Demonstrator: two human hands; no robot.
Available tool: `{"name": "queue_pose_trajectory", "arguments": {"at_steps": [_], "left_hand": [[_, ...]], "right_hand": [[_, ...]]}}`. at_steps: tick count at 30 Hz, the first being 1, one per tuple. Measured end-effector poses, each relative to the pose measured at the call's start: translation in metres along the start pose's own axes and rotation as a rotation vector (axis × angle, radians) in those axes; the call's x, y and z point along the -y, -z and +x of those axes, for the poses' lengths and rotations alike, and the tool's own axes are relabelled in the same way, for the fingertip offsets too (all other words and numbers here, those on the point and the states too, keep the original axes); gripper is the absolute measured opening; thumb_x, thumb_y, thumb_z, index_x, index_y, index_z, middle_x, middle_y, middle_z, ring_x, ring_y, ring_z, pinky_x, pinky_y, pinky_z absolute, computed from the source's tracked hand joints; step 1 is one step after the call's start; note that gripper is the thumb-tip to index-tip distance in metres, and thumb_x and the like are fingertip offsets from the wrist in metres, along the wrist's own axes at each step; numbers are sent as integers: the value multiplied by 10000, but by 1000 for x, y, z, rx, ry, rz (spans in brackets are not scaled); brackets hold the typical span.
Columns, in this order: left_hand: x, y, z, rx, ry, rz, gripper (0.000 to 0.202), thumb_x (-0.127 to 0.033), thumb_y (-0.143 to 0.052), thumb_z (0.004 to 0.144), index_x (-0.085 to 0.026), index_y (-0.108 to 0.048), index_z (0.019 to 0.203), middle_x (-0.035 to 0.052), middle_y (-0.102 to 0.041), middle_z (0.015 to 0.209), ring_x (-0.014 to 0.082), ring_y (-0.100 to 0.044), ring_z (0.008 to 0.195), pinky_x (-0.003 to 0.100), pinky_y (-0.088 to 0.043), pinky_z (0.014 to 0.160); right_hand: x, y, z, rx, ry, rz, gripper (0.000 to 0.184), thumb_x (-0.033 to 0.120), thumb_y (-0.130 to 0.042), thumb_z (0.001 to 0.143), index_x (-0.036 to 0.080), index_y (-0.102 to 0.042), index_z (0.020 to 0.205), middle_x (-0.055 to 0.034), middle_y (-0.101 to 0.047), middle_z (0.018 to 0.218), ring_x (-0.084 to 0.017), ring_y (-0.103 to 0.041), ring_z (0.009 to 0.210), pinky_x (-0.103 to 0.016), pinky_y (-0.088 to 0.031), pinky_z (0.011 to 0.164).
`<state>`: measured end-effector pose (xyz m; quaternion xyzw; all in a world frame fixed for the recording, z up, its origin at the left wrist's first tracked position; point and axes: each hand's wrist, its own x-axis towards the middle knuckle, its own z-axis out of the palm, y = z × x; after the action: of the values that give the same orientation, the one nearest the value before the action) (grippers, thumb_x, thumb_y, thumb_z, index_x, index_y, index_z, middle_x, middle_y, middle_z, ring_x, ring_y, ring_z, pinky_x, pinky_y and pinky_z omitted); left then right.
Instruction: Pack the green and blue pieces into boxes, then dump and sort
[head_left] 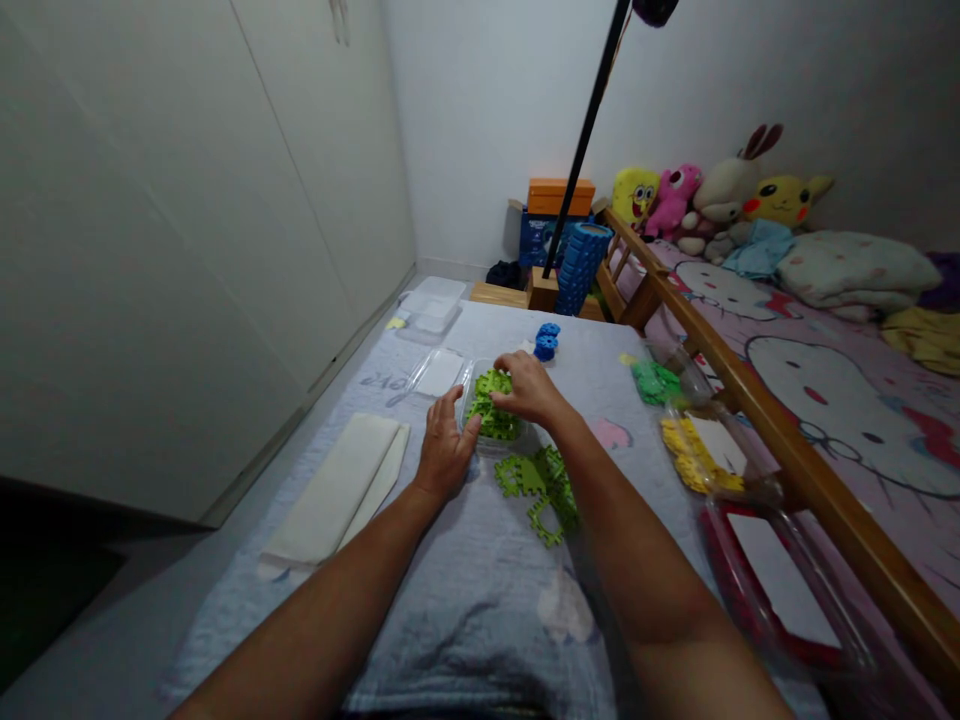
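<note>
A clear plastic box (491, 447) holds lime-green interlocking puzzle pieces (491, 405) with notched edges. My left hand (448, 440) grips the box at its near left corner, fingers along the left side and thumb at the front. Reaching in from the right, my right hand (527, 388) has its fingers and thumb curled onto pieces at the top of the box; the exact grip is partly hidden. More lime-green pieces (536, 480) lie loose on the cloth in front of the box, partly covered by my right forearm. An open clear lid (437, 373) extends to the box's left.
Folded cream cloth (337, 490) lies at left. Blue pieces (547, 342) and an empty-looking clear container (431, 305) are farther back. Along the wooden bed rail (750, 400) sit boxes of green (655, 382), yellow (684, 457) and red pieces (724, 560). A black pole (585, 140) rises behind.
</note>
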<state>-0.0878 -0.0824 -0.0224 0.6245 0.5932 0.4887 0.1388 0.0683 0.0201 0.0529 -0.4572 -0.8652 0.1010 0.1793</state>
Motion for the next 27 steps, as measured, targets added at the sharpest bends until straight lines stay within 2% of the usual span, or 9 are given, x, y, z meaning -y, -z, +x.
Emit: {"name": "queue_pose_trajectory", "arguments": {"at_steps": [3, 7, 11, 14, 16, 18, 23, 25, 27], "left_hand": [[2, -1, 0, 20, 40, -48, 517, -414, -490, 958, -176, -449, 1415, 160, -545, 1387, 283, -479, 1319, 484, -407, 1089], [1, 0, 0, 33, 56, -78, 508, -407, -508, 947, -187, -468, 1403, 150, -560, 1368, 275, -502, 1299, 476, -401, 1097], [0, 0, 0, 52, 86, -127, 535, -426, -515, 939, -177, -458, 1409, 151, -555, 1377, 271, -503, 1308, 480, -371, 1132], [3, -2, 1, 71, 138, -190, 593, -456, -522, 930, -149, -432, 1429, 168, -532, 1410, 273, -498, 1322, 477, -369, 1141], [4, -4, 1, 78, 168, -226, 614, -471, -528, 922, -145, -430, 1433, 170, -526, 1423, 275, -493, 1334, 473, -364, 1148], [6, -5, 1, 81, 189, -248, 620, -480, -532, 916, -150, -438, 1432, 165, -527, 1430, 275, -487, 1350, 469, -352, 1160], [6, -5, 2, 100, 207, -262, 626, -482, -528, 916, -140, -449, 1435, 171, -511, 1464, 274, -476, 1374, 466, -339, 1175], [5, -4, 2, 100, 208, -262, 618, -480, -531, 918, -149, -454, 1434, 167, -515, 1465, 274, -480, 1372, 473, -342, 1174], [5, -3, 2, 99, 206, -267, 606, -479, -532, 919, -162, -462, 1431, 159, -523, 1461, 274, -484, 1371, 476, -350, 1170]], "right_hand": [[2, -18, 17, 23, -18, -38, 337, 282, -737, 786, 184, -647, 1095, -115, -621, 1122, -268, -544, 1064, -399, -424, 961], [-4, -28, 16, -31, -36, 19, 233, 253, -722, 816, 182, -657, 1029, -111, -639, 1106, -255, -559, 1069, -394, -423, 979], [-19, -17, -7, -167, -42, 114, 104, 189, -667, 838, 187, -662, 942, -93, -661, 1023, -241, -584, 1025, -390, -424, 983], [-33, -4, -33, -207, -114, 186, 72, 176, -648, 835, 180, -667, 905, -71, -661, 944, -215, -598, 926, -354, -456, 888], [-41, 4, -52, -124, -148, 239, 56, 189, -651, 830, 179, -672, 881, -46, -655, 884, -189, -596, 843, -322, -462, 811], [-45, 9, -72, 10, -135, 263, 88, 200, -690, 804, 180, -685, 889, -34, -652, 883, -179, -596, 838, -308, -458, 799], [-34, 15, -110, 326, -57, 190, 430, 318, -842, 694, 194, -689, 1077, -67, -633, 1056, -233, -572, 1029, -359, -451, 925], [-25, 14, -117, 376, -54, 143, 538, 347, -868, 659, 198, -665, 1134, -85, -611, 1123, -255, -549, 1081, -379, -443, 953], [-18, 12, -121, 375, -65, 97, 534, 329, -860, 657, 201, -654, 1133, -92, -592, 1142, -258, -537, 1079, -383, -440, 955]]}}
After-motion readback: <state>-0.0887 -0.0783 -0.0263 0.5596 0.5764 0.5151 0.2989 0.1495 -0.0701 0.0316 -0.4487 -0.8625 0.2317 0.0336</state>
